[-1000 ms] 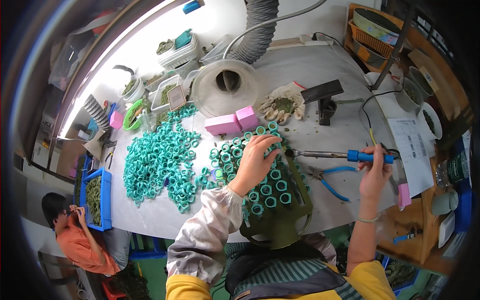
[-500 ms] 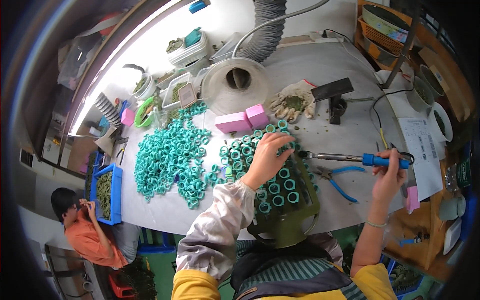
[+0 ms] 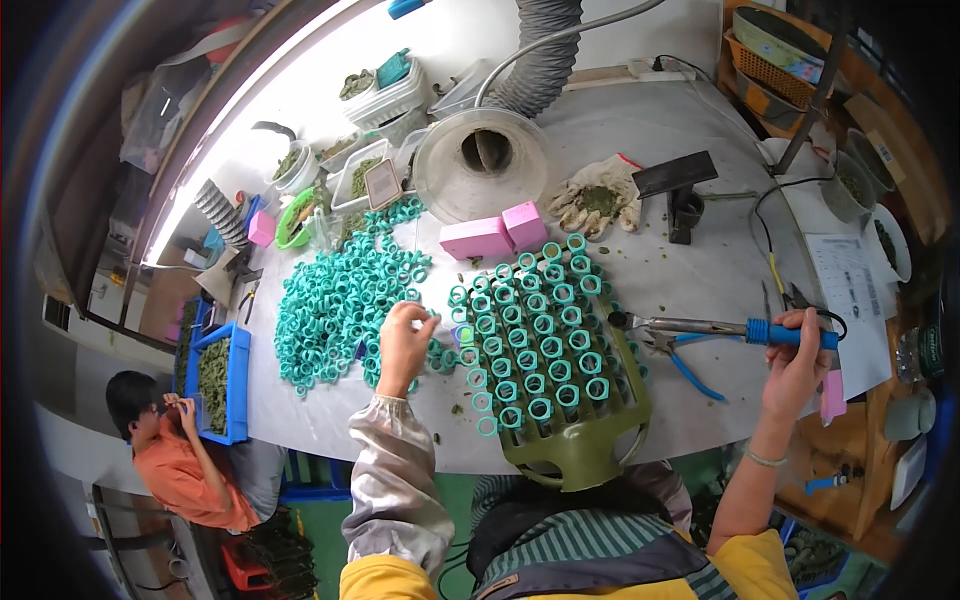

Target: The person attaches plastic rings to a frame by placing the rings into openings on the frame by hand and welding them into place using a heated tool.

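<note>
My left hand [image 3: 404, 345] is at the right edge of a heap of teal rings [image 3: 335, 315]. Its thumb and fingers are pinched together; what they hold, if anything, is too small to make out. To its right lies an olive-green slotted rack [image 3: 585, 440] bearing rows of teal rings [image 3: 535, 330], with cut-out handles at the near end. My right hand [image 3: 795, 365] grips the blue handle of a soldering iron [image 3: 705, 326]. The iron's long metal shaft points left, and its dark, rounded tip is at the rack's right edge.
Blue-handled pliers [image 3: 690, 370] lie below the iron. Pink blocks [image 3: 490, 235], a clear funnel-shaped hood [image 3: 480, 165], a soiled glove [image 3: 600, 200] and a black stand [image 3: 680, 195] are beyond the rack. Far left, a person in orange [image 3: 190, 460] sits by a blue crate [image 3: 238, 380].
My left hand has moved left from over the rack to the ring heap, uncovering the rows of rings. My right hand stays on the iron, slightly lower and farther right in view.
</note>
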The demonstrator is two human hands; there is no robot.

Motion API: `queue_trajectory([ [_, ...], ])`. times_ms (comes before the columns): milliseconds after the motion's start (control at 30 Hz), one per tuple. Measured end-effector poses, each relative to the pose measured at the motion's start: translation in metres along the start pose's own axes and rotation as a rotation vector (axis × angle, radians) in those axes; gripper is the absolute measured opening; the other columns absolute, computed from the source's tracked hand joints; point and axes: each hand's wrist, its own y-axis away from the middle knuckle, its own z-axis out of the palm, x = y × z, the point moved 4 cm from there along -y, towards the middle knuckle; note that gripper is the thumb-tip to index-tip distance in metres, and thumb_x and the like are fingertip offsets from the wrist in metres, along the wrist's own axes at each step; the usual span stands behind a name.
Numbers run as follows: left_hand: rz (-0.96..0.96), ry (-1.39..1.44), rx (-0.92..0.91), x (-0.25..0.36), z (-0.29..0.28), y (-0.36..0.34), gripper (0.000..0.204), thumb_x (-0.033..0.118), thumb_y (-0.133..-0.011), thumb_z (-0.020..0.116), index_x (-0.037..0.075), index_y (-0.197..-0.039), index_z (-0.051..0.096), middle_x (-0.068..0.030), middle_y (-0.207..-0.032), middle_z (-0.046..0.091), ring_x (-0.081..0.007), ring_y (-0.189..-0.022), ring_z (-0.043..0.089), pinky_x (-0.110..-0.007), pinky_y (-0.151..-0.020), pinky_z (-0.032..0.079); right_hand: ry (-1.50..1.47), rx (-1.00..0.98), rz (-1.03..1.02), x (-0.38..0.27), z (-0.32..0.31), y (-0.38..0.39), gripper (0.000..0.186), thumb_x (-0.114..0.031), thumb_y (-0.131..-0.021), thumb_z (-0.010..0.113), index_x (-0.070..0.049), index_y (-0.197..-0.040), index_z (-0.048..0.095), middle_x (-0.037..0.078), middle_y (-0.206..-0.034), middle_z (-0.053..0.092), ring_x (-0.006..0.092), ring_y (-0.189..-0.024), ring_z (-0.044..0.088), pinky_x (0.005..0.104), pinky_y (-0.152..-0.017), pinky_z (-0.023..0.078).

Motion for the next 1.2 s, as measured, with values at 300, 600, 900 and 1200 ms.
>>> queue_trajectory([
  [300,0.124,0.697,-0.353,0.179,0.01,-0.015,0.03,0.0,-0.088,0.069,0.006,-0.117,0.067,-0.008,-0.112,0.054,-0.0164,-0.088,0.06,-0.027,-0.072,0.053,0.009,-0.005,-0.003,-0.004,-0.002,0.004,0.03,-0.025,-0.096,0.062,-0.004,-0.075,0.064,0.009,-0.078,0.067,0.0114,-0.058,0.058,0.0214,-0.046,0.042],
  [600,0.417,0.401,-0.245,0.218,0.062,-0.017,0.033,0.001,-0.08,0.07,0.003,-0.113,0.066,-0.0116,-0.112,0.065,-0.0322,-0.108,0.056,-0.041,-0.093,0.047,-0.041,-0.079,-0.036,0.013,0.01,0.007,0.029,-0.024,-0.098,0.059,0.0,-0.082,0.065,0.011,-0.08,0.069,0.0122,-0.054,0.059,0.0217,-0.047,0.044],
  [900,0.469,0.396,-0.267,0.22,0.06,-0.021,0.03,0.002,-0.08,0.072,0.003,-0.109,0.068,-0.0139,-0.111,0.067,-0.0343,-0.102,0.059,-0.042,-0.091,0.048,-0.001,-0.004,-0.006,0.002,0.001,0.007,0.029,-0.024,-0.096,0.063,-0.002,-0.077,0.064,0.011,-0.077,0.068,0.0113,-0.051,0.054,0.0216,-0.046,0.041],
  [1200,0.033,-0.012,0.026,0.04,-0.015,-0.016,0.012,0.012,-0.085,0.07,0.005,-0.09,0.062,-0.0095,-0.086,0.063,-0.0305,-0.086,0.059,-0.041,-0.075,0.047,-0.031,0.0,-0.003,-0.007,-0.01,0.005,0.03,-0.026,-0.095,0.062,-0.005,-0.074,0.062,0.008,-0.075,0.065,0.0091,-0.05,0.052,0.0193,-0.041,0.038],
])
